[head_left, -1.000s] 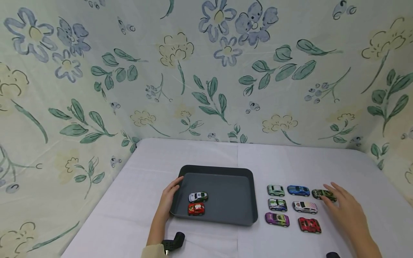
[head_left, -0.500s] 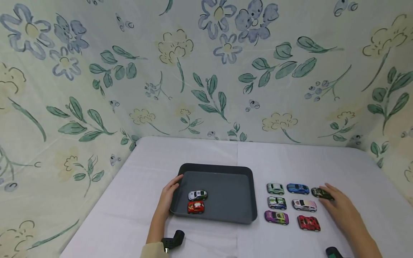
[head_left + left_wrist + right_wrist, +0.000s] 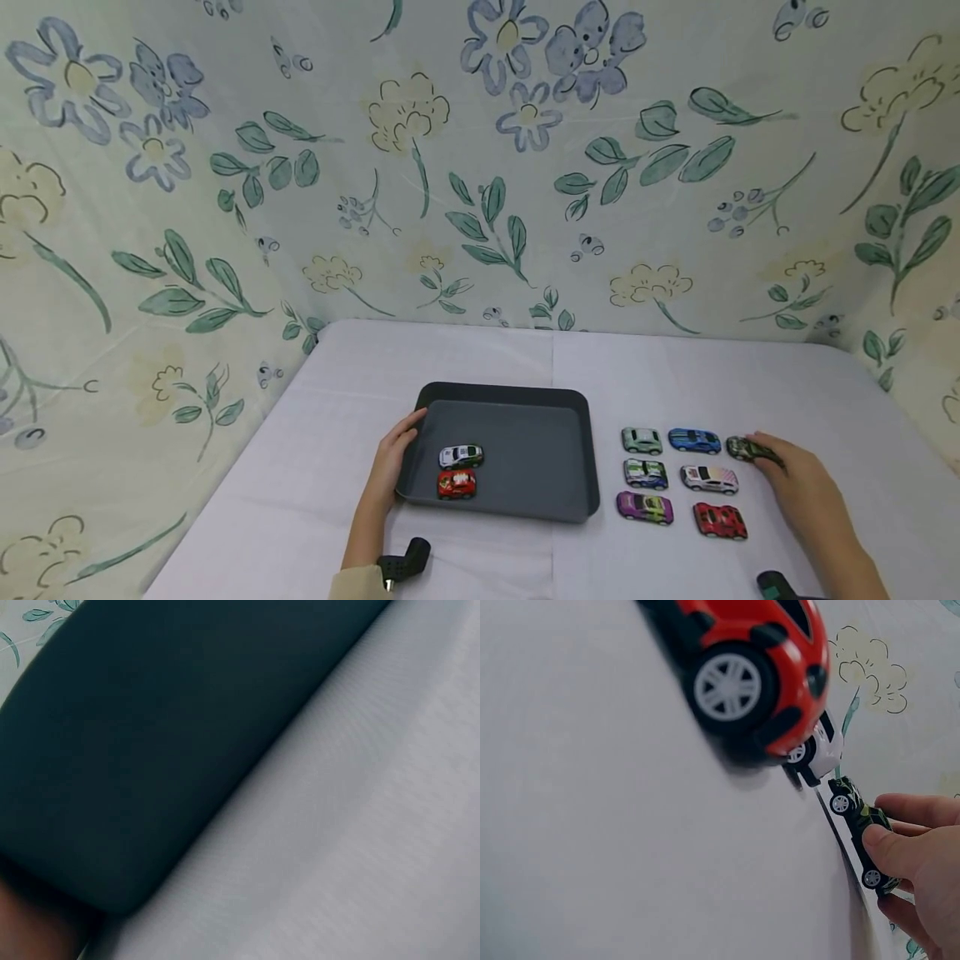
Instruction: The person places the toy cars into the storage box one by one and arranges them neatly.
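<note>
My right hand (image 3: 806, 483) grips a green camouflage toy car (image 3: 746, 450) at the right end of the back row. In the right wrist view its thumb and fingers pinch the camouflage car (image 3: 861, 832) by its sides; whether the wheels touch the table I cannot tell. My left hand (image 3: 390, 462) holds the left side of a dark grey tray (image 3: 510, 508), fingertips on the rim, thumb hidden. Inside the tray, at the left, a white toy police-style car (image 3: 461, 456) sits behind a red toy car (image 3: 456, 484). The left wrist view shows mostly the tray's outer wall (image 3: 165, 750).
Between tray and right hand stand a mint car (image 3: 641, 441), a blue car (image 3: 694, 441), a white-green car (image 3: 645, 473), a white-pink car (image 3: 709, 479), a purple car (image 3: 645, 507) and a red racing car (image 3: 720, 521). A floral curtain (image 3: 480, 208) borders the white table (image 3: 487, 567).
My right hand has closed its fingers around the camouflage car, which it was only reaching over a second ago. The left hand, the tray and the other cars keep their places.
</note>
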### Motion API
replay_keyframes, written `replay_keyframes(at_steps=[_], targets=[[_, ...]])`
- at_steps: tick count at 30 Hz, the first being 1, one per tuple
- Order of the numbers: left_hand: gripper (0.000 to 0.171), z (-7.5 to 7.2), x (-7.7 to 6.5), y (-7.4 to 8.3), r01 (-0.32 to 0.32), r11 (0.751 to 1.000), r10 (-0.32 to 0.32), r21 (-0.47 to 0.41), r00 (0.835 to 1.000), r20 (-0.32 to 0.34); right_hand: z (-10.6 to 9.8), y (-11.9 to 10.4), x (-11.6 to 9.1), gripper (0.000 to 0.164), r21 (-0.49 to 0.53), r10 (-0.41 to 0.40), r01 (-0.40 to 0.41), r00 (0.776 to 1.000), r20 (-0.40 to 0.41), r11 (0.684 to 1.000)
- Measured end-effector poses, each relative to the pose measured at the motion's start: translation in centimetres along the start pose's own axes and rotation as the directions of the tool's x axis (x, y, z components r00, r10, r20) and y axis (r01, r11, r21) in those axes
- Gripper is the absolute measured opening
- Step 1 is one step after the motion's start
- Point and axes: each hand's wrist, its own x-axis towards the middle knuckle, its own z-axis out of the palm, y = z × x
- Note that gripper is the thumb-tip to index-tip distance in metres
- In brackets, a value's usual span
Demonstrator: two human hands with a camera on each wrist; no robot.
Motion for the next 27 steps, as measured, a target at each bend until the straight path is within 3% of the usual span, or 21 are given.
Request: replay_keyframes(at_steps=[5,13,27], targets=[[0.039,0.2,-0.4,0.6,0.003,1.0,-0.003,0.013,1.0,-0.004,-0.4,-0.5,-0.1,0.038,0.001,0.025,-0.025,1.0,-0.009,1.0],[0.038,-0.2,1.5,-2.3,-0.011,1.0,0.011,-0.003,1.0,-0.013,-1.1,-0.7,0.0,0.036,-0.034,-0.01,0.01,1.0,-0.008,0.999],[0.038,-0.2,1.4,-2.4,-0.006,1.0,0.006,0.007,1.0,-0.027,-3.2,-3.1,-1.1,0.032,-0.043,-0.102,0.099,0.992,-0.07,0.994]])
